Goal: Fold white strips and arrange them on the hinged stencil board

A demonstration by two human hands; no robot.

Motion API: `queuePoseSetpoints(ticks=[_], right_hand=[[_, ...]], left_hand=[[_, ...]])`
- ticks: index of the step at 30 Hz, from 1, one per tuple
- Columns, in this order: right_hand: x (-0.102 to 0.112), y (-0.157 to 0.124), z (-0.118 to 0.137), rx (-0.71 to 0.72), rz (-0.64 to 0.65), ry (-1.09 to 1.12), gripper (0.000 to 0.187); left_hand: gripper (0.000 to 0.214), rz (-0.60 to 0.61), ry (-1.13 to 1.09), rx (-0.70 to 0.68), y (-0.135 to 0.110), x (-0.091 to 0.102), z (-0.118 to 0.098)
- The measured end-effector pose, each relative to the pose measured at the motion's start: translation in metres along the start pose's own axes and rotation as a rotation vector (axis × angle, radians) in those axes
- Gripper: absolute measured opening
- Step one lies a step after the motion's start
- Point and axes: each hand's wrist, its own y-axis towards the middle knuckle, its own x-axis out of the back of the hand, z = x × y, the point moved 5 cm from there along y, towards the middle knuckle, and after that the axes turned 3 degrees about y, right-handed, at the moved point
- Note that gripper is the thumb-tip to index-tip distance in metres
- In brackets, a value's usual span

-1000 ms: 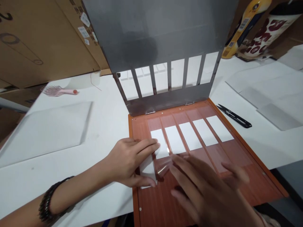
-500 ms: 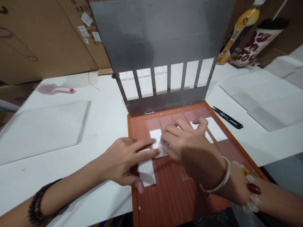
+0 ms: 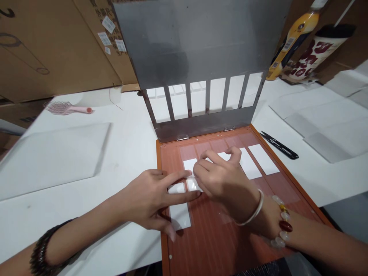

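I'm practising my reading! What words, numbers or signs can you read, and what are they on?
Nothing reads surely.
Cup: big dark-red characters, too unclear to quote.
Cardboard box: dark Chinese characters, blurred.
White stickers on it: too small.
Yellow bottle: label print too small.
Cardboard below: blurred marks.

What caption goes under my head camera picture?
Left hand and right hand close together over white cards on a reddish-brown board, slotted grey plate raised behind.

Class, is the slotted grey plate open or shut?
Open: the slotted grey plate stands raised on its hinges, not lying over the white cards on the reddish-brown board.
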Motion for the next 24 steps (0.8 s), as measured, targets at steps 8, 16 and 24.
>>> queuePoseSetpoints(ticks=[8,16,24], right_hand=[[-0.0054,-0.0019,-0.0001,-0.022,-0.031,0.001,0.023],[-0.0078,-0.0023,-0.0009,-0.032,0.023,0.014,0.017],[-0.0085,-0.002,-0.003,-0.02,-0.005,0.007,0.014]], left_hand=[[0.068,0.005,-0.026,0.006,0.0015,0.0021,-0.0004],[0.068,-0.004,-0.023,0.012,0.0031,0.0031,-0.0001],[0.07,-0.004,-0.036,0.014,-0.0001,-0.0014,0.0005]])
